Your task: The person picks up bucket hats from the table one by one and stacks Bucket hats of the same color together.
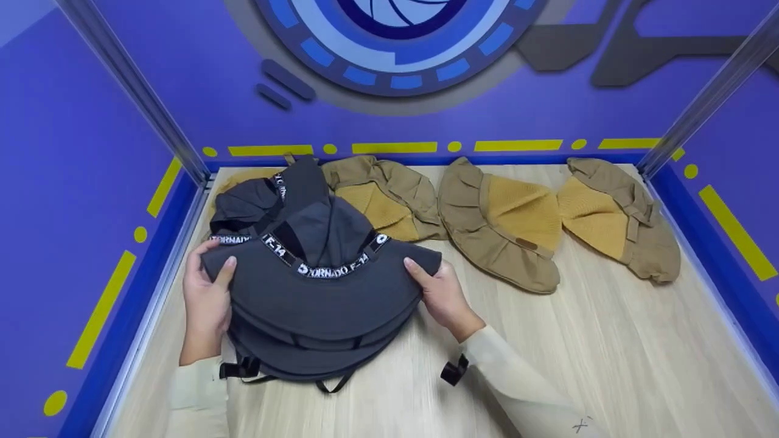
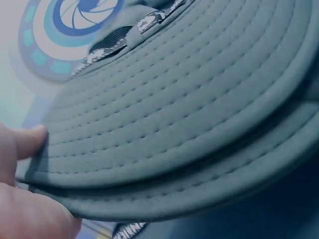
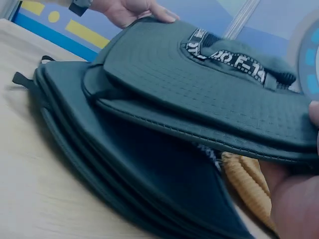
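Observation:
A dark grey bucket hat [image 1: 322, 304] with a white-lettered inner band is held by its brim between both hands. My left hand [image 1: 207, 301] grips the brim's left edge, thumb on top. At the right edge my right hand [image 1: 447, 298] pinches the brim the same way. Two brim layers [image 2: 199, 191] lie together in the left wrist view. Below the held brim, more stacked dark grey hats [image 3: 149, 164] rest on the table, seen in the right wrist view. Another dark crown [image 1: 243, 201] bulges behind on the left.
Tan hats with mustard mesh crowns line the back: one [image 1: 389, 201] partly behind the grey hats, one [image 1: 505, 225] in the middle, one [image 1: 627, 219] at the right. Blue panel walls [image 1: 395, 131] enclose the wooden table [image 1: 608, 353]. Black straps [image 1: 335, 383] hang from the stack's front.

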{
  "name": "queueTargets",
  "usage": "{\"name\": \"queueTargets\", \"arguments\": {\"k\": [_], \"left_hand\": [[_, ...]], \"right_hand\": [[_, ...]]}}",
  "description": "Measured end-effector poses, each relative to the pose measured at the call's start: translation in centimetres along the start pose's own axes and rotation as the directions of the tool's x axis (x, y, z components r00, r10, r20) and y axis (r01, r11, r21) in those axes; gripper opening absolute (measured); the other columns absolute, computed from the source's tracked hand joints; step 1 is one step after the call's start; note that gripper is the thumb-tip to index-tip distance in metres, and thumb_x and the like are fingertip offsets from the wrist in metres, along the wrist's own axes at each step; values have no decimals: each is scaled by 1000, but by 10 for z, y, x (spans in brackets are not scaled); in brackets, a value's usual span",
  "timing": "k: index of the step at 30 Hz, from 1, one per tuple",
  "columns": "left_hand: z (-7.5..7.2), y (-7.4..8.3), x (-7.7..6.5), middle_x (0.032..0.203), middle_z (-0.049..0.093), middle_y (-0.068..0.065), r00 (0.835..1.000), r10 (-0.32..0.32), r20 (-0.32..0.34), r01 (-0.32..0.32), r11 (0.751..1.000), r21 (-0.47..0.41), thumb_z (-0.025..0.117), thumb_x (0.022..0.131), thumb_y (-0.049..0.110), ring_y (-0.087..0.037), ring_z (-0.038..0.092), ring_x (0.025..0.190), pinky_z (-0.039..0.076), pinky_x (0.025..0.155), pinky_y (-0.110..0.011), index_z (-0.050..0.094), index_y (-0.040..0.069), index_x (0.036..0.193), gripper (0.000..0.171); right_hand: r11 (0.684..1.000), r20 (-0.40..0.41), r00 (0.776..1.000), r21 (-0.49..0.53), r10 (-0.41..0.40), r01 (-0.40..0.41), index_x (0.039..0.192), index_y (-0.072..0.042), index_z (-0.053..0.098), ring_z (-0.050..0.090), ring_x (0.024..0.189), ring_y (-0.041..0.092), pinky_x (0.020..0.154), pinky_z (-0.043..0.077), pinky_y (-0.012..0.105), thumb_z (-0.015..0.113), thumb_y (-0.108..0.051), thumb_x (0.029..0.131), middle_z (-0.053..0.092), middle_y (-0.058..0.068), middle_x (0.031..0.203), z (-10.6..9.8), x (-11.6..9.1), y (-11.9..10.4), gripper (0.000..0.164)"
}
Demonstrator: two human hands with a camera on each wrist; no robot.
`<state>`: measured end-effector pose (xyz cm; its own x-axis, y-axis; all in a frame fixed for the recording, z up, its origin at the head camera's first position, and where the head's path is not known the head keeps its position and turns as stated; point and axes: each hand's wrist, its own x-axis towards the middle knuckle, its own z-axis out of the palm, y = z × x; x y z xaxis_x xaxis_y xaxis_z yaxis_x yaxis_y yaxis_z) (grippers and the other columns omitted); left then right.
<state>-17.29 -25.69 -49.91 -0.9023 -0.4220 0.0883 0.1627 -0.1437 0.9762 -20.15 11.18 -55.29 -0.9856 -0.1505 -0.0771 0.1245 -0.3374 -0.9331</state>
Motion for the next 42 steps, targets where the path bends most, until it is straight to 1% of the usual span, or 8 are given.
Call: {"name": "queueTargets", "arguments": {"k": [4,8,16,22,27,33,38,42], "left_hand": [[-8,-9,-5,141,41,-5,999,-52,-14,54,983,177,54,91,-5,-16,44,122,42,95,-21,47,10,131,44],[-14,-17,-8,147,37,-7,996,-72,-43,83,919,386,53,90,-7,-16,34,133,30,109,-31,46,9,132,45],[-20,-31,-14,132,41,-26,997,-61,-39,69,635,769,56,88,0,-45,33,127,26,106,-54,49,8,127,40],[-20,-42,-18,136,35,-25,986,-159,-45,118,487,865,55,90,8,-51,30,121,28,92,-62,49,14,129,40],[-21,-49,-18,136,35,-23,989,-139,-44,104,462,881,54,90,8,-49,30,116,30,89,-57,54,14,124,35],[-18,-48,-21,139,30,-23,990,-136,-49,107,462,880,51,91,6,-49,28,117,29,90,-57,53,14,124,35],[-9,-42,-25,141,25,-20,992,-108,-71,113,458,882,46,91,3,-48,25,120,24,91,-61,52,15,124,35],[2,-34,-23,140,26,-20,997,-47,-58,73,464,883,46,90,2,-48,24,122,21,93,-62,53,14,122,35]], "right_hand": [[970,-77,995,-240,-64,44,110,-5,63,67,87,20,78,55,33,77,-29,78,69,10,99,-1,-1,9,42],[854,-126,979,-515,-162,75,103,-14,63,63,88,16,80,51,31,84,-35,68,67,2,97,-2,-3,14,46],[578,-88,955,-810,-284,97,103,-17,60,51,95,18,86,41,33,83,-45,66,61,-2,101,-7,-1,29,51],[481,-67,954,-873,-293,86,106,-13,62,45,98,20,88,40,34,80,-48,69,56,0,103,-9,0,41,53],[431,-50,958,-899,-283,80,108,-11,63,45,98,23,88,41,36,77,-49,71,54,3,104,-8,0,44,55],[313,46,936,-936,-348,163,113,-17,63,42,108,23,89,33,42,76,-44,74,51,3,119,3,2,30,49],[177,355,848,-876,-393,449,121,-24,61,30,135,27,105,25,51,72,-44,78,38,5,145,33,1,15,50],[85,606,756,-763,-248,640,135,-31,50,16,143,33,109,16,62,61,-56,83,20,5,157,65,-7,15,58]]}}
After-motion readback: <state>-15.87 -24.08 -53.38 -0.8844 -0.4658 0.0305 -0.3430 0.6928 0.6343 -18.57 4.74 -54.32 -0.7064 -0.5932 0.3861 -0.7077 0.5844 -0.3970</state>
